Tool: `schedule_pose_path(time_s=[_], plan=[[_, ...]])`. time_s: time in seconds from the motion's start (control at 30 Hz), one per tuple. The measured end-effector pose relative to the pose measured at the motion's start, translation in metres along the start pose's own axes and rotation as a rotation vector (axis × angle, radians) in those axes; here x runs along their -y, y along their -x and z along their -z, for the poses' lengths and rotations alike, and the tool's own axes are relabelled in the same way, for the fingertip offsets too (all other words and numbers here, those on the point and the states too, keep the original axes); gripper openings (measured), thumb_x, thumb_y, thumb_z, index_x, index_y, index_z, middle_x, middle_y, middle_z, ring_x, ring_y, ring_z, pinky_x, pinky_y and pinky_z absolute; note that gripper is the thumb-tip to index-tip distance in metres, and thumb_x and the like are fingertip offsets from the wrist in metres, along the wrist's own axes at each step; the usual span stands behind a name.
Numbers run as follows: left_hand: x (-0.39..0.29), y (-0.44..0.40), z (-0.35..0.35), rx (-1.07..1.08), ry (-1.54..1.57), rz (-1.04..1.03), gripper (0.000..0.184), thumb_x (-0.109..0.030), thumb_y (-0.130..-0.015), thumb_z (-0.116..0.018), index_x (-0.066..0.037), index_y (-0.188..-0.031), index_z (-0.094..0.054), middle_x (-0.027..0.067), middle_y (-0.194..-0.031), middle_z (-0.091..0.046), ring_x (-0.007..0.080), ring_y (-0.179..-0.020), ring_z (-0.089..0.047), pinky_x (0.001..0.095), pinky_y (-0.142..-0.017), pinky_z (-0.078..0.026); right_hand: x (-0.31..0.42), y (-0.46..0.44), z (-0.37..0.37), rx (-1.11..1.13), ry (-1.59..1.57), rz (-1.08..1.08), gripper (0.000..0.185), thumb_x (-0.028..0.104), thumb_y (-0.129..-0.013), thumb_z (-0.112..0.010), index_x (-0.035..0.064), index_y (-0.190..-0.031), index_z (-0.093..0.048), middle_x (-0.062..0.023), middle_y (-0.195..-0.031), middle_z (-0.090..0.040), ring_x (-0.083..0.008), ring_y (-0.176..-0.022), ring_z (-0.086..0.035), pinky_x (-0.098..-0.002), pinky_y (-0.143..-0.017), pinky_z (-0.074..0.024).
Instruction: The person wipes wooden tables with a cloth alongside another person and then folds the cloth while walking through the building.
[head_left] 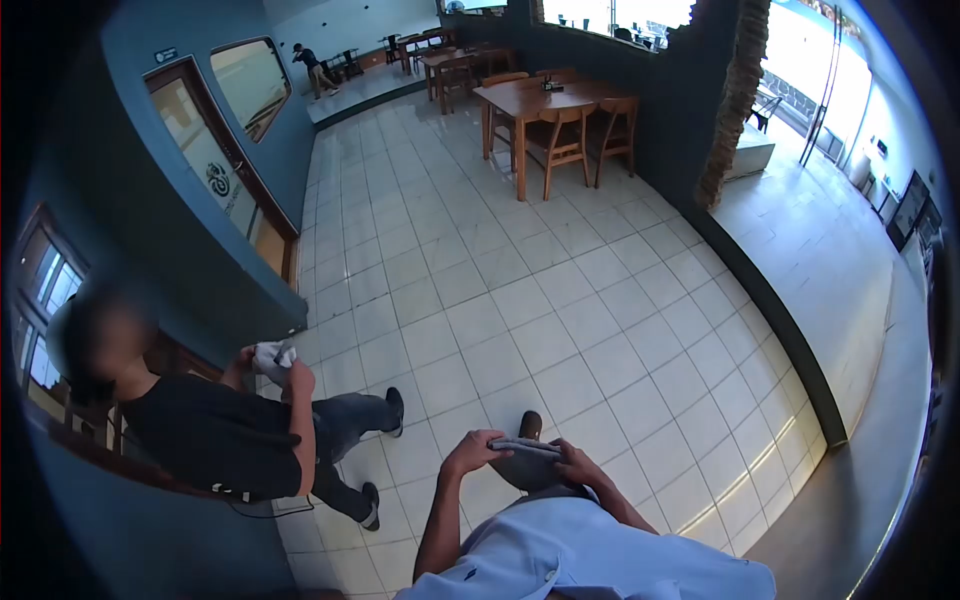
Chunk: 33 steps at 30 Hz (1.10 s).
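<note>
Stretched between my two hands is a grey folded cloth, held in front of my light blue shirt at about waist height. My left hand is closed on its left end. At the other end, my right hand pinches the cloth with the fingers bent. Its exact fabric kind is too small to make out. Below the cloth my shoe shows on the tiled floor.
To my left stands a person in a black shirt, holding a whitish cloth in both hands. A wooden table with chairs is ahead. A door lies at left; a low dark ledge curves along the right.
</note>
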<state>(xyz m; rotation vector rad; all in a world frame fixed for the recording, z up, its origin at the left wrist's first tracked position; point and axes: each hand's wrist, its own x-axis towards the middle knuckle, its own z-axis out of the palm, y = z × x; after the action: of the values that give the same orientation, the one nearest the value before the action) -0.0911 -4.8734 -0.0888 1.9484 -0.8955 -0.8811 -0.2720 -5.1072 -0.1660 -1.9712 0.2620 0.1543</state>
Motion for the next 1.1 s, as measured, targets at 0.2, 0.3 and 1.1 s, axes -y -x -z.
schedule_pose_path(time_s=[0.2, 0.3, 1.1], plan=[[0.015, -0.125, 0.098, -0.131, 0.094, 0.138, 0.036, -0.031, -0.082, -0.081, -0.003, -0.103, -0.071, 0.0079, -0.082, -0.07, 0.0132, -0.076, -0.063, 0.0307, -0.072, -0.051, 0.066, -0.209, 0.099, 0.105, 0.112, 0.189, 0.048, 0.014, -0.081, -0.068, 0.0068, -0.125, -0.052, -0.0184, -0.126, -0.058, -0.0362, -0.113, -0.062, -0.0428, -0.093, -0.0505], [0.025, -0.167, 0.154, -0.192, 0.117, 0.141, 0.034, -0.03, -0.082, -0.08, -0.004, -0.104, -0.072, 0.0084, -0.083, -0.071, 0.0149, -0.076, -0.065, 0.0308, -0.074, -0.052, 0.093, -0.31, 0.127, 0.229, 0.228, 0.242, 0.047, 0.014, -0.083, -0.067, 0.0075, -0.126, -0.05, -0.0164, -0.126, -0.057, -0.0363, -0.113, -0.061, -0.0426, -0.092, -0.0512], [0.117, -0.709, 0.692, 0.099, -0.055, 0.141, 0.035, -0.03, -0.077, -0.08, -0.003, -0.097, -0.071, 0.0089, -0.076, -0.069, 0.0188, -0.065, -0.063, 0.0343, -0.062, -0.051, 0.169, -0.978, 0.294, -0.015, -0.018, 0.087, 0.033, 0.027, -0.081, -0.079, 0.0018, -0.096, -0.064, -0.0113, -0.084, -0.064, -0.0204, -0.077, -0.061, -0.0343, -0.072, -0.0506]])
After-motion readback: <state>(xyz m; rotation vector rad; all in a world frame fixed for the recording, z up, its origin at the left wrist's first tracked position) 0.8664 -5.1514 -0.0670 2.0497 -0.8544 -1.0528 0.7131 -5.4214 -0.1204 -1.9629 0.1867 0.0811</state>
